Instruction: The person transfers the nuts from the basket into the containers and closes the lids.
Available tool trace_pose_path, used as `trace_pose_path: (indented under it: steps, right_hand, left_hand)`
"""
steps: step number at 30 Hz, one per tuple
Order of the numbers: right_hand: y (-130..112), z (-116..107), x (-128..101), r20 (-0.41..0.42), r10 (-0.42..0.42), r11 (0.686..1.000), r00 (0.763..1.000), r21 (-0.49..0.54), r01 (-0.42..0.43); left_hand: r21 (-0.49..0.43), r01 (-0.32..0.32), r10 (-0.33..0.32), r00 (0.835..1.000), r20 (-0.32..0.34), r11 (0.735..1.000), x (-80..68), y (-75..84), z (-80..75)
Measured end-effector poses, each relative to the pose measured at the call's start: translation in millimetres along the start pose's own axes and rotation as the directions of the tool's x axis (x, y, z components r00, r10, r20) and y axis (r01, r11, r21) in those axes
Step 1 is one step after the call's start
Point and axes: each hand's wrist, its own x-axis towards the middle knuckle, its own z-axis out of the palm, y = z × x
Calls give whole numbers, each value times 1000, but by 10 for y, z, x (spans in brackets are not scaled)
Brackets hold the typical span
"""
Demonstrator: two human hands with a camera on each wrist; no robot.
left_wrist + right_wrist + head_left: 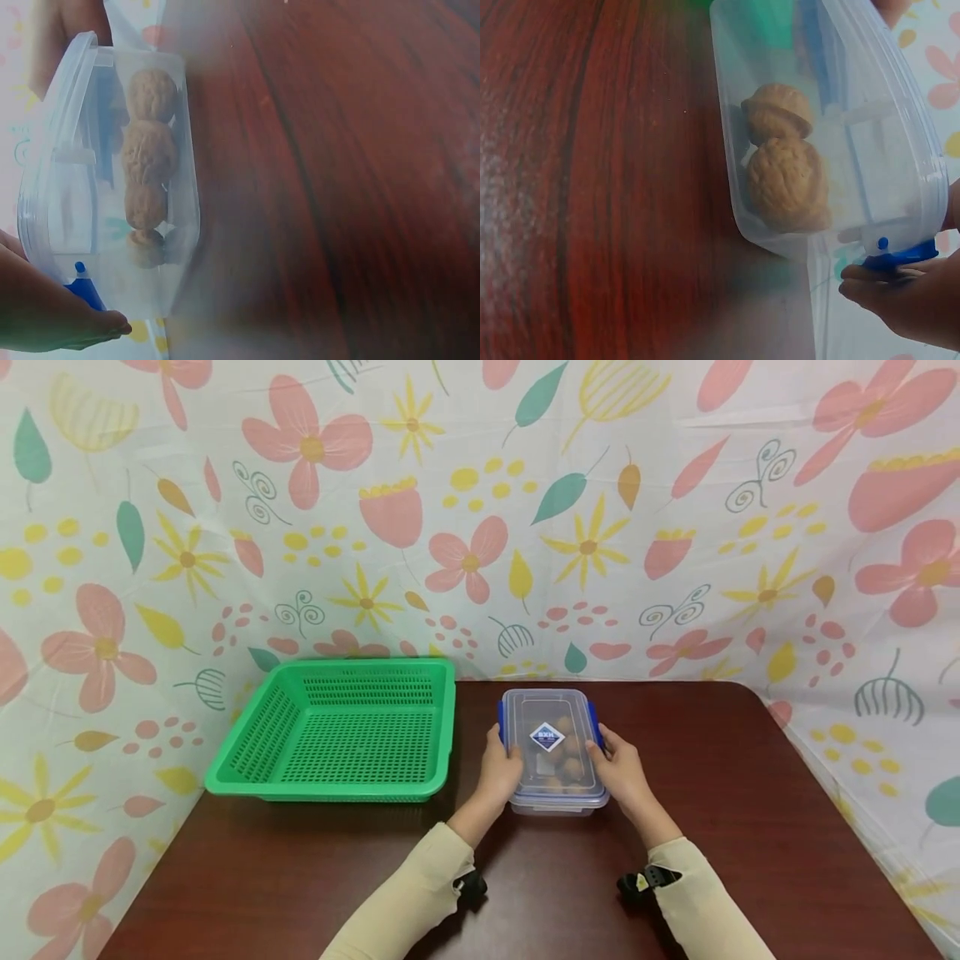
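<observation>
A clear plastic food container (pixel 555 706) with a lid and blue side latches lies in front of me, a blue-and-white diamond label on its lid. Several walnuts (pixel 150 154) show through its wall in the left wrist view, and walnuts (pixel 787 184) show in the right wrist view too. My left hand (pixel 498 770) grips the container's left side, thumb on the lid's edge. On the opposite side my right hand (pixel 621 768) holds it, fingers at the blue latch (pixel 900 256). Whether the container's base touches the table, I cannot tell.
To the left of the container, a green perforated plastic basket (pixel 442 752) stands on the dark red-brown wooden table (pixel 337 868). A white curtain (pixel 480 468) printed with flowers and leaves hangs behind and at both sides of the table.
</observation>
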Motion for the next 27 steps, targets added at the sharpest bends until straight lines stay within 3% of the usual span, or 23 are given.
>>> trace_pose_path:
  steps: [8,12,19,27]
  right_hand:
    - [-51,73,-47,-94,-105,977,990,-196,85]
    - [-43,67,-68,-103,-118,968,988,-232,91]
    - [-56,24,-68,-38,-120,955,992,-278,104]
    - [-222,-64,-95,50,-110,937,993,-328,121]
  left_hand:
    - [78,-59,63,997,-45,995,-31,34,33]
    - [71,-51,53,998,-21,996,-47,46,48]
    - [95,-74,73,997,13,993,-32,73,48]
    - [250,-166,155,986,64,954,-97,254,-121]
